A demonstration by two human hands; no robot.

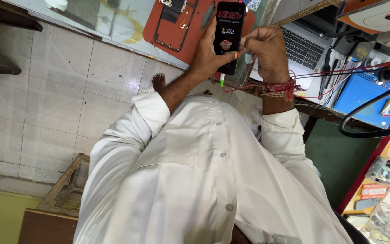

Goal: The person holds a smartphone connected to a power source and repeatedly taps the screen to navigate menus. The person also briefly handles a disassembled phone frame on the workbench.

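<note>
Between both hands, phone screen [229, 34] stands lengthwise, seemingly top-end away.

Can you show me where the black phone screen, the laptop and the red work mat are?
phone screen [229, 34], head view, middle of its black face
laptop [301, 46], head view, on its keyboard
red mat [199, 40], head view, bare patch left of the phone screen

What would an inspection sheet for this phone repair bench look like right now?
Surface: glass counter with a red mat on it.
Job's things: black phone screen panel, held upright.
Clutter: opened phone frame on the mat; laptop; blue tray.
Hands: left hand grips the panel; right hand pinches its upper edge.
Cables: red wires; thick black cable.
Surroundings: tiled floor, wooden stool.
</note>
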